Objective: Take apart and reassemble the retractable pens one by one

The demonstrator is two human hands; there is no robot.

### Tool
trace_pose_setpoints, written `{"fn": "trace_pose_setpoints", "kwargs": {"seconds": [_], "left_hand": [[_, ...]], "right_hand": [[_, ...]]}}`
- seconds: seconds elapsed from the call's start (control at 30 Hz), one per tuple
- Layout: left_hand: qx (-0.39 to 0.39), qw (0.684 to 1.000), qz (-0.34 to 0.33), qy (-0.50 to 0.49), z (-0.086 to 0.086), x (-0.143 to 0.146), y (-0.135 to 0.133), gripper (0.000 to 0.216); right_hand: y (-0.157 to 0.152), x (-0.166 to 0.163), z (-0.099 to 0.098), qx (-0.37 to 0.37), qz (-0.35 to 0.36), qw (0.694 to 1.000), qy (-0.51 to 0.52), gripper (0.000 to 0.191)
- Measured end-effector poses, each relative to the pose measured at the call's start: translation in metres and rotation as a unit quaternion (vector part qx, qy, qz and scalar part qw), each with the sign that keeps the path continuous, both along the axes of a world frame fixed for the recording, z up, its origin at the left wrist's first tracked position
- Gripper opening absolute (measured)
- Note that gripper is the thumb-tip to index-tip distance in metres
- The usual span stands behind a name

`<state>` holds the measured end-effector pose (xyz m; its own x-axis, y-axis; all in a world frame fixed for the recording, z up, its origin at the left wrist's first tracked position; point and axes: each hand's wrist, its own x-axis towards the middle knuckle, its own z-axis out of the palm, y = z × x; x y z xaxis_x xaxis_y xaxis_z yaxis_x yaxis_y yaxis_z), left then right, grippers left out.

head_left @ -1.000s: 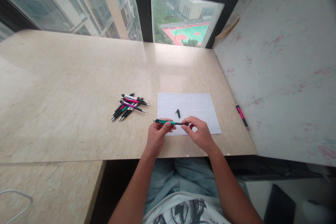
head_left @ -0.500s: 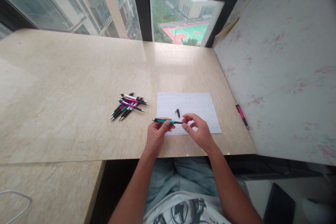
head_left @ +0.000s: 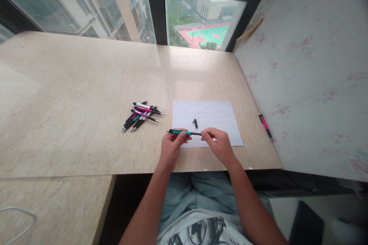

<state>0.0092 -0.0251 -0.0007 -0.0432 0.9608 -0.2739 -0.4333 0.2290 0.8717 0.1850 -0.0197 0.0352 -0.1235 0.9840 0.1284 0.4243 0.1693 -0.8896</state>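
Observation:
My left hand (head_left: 173, 146) is closed around the green barrel of a ballpoint pen (head_left: 177, 132), which lies level across the front of the paper. Thin and dark, the pen's right end shows without its black grip. My right hand (head_left: 217, 142) pinches the tip of that end between thumb and forefinger; the very point is hidden by the fingers. Just beyond the pen, a short black grip piece (head_left: 196, 123) rests on the lined, written sheet of paper (head_left: 227, 122), with a tiny silvery part beside it.
To the left, several pens (head_left: 142, 116) in pink, purple, green and white lie in a crossed heap on the marbled desk (head_left: 86, 84). A pink and black pen (head_left: 265, 126) lies along the floral wall (head_left: 310, 65) at the right. Windows border the far edge.
My right fingertips have closed from a loose, spread curl onto the pen's thin end. The left hand and the pen have stayed in place.

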Motion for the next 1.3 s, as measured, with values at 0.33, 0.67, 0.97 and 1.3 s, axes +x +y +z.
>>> {"fn": "trace_pose_setpoints", "kwargs": {"seconds": [0.33, 0.67, 0.97, 1.3], "left_hand": [[-0.013, 0.994, 0.009, -0.105, 0.003, 0.001, 0.001, 0.019], [-0.022, 0.989, 0.013, -0.148, 0.004, -0.001, 0.002, 0.020], [-0.036, 0.984, 0.039, -0.171, 0.003, -0.001, 0.003, 0.024], [-0.037, 0.970, 0.076, -0.226, -0.002, -0.006, 0.006, 0.022]], "right_hand": [[-0.004, -0.005, 0.012, 0.127, -0.013, 0.991, -0.032, 0.009], [-0.003, -0.008, 0.019, 0.144, 0.001, 0.989, -0.012, 0.015], [-0.003, -0.010, 0.016, 0.109, -0.019, 0.993, -0.033, 0.012], [-0.006, 0.013, 0.028, 0.087, -0.074, 0.993, -0.011, 0.010]]}}
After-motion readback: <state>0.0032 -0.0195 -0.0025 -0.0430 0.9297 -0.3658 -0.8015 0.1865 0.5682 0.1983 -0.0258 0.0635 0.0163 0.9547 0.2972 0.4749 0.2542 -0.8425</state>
